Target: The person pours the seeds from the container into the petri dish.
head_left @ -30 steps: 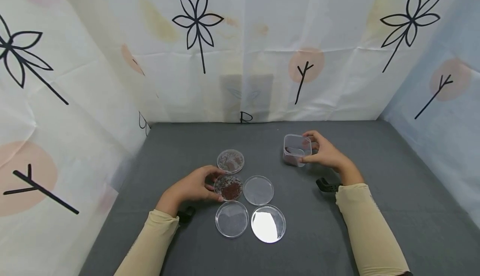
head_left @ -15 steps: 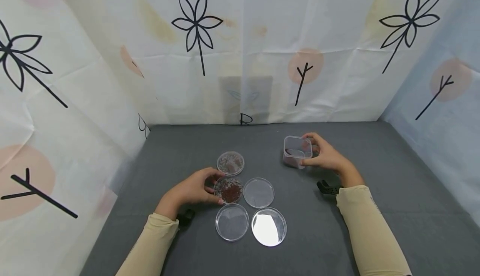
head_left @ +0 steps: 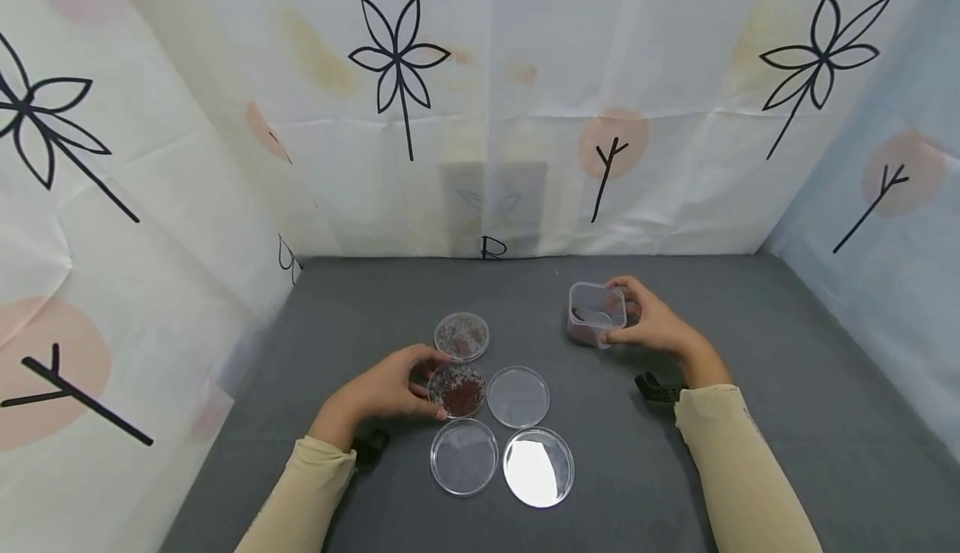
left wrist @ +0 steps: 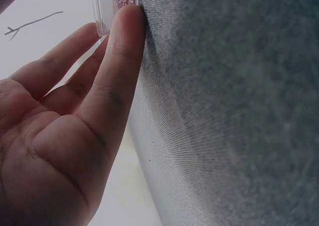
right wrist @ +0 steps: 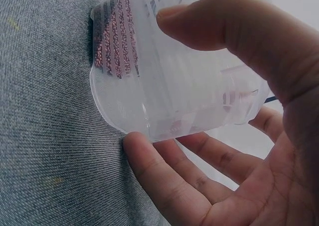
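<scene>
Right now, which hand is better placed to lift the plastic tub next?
Probably the right hand: it grips the plastic tub, while the left hand holds a dish of brown grains.

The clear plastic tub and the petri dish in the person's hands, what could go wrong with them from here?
The tub in the right hand holds reddish-brown grains and looks open-topped, so tipping it might spill them. The left hand grips the petri dish close among others, so moving it could knock the speckled dish behind or the clear dish in front.
</scene>
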Motion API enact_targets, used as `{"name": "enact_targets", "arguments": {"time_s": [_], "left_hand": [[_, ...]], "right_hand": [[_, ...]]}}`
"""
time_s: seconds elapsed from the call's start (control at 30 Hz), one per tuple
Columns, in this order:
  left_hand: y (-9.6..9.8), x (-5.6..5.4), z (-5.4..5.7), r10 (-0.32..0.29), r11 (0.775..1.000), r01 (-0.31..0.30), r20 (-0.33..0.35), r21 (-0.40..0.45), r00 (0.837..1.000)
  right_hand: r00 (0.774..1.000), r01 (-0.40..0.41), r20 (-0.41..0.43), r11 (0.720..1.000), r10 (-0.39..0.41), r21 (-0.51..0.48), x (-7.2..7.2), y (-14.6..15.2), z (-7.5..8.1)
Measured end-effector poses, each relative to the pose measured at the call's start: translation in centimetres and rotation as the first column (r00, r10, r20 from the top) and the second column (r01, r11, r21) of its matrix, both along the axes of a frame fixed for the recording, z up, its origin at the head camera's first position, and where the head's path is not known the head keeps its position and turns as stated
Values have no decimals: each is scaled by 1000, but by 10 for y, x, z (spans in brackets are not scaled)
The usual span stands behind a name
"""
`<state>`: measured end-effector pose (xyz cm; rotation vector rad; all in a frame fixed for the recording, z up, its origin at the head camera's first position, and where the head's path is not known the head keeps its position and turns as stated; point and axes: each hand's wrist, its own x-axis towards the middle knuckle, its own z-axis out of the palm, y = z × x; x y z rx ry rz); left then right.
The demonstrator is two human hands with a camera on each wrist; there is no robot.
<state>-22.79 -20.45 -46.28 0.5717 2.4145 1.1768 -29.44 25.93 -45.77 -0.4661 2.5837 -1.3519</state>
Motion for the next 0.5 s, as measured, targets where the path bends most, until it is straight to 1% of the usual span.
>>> {"name": "enact_targets", "arguments": {"time_s": [0.23,0.5], "left_hand": [[1,1,3,-10,1000,10,1,11,1000],[0,4,3,-14,1000,14,-3,20,1000]], "right_hand": [[1000,-9,10,1000,9,-26,1,1,1],[1000,-20,-3,999,20,-33,3,0,-1]]}}
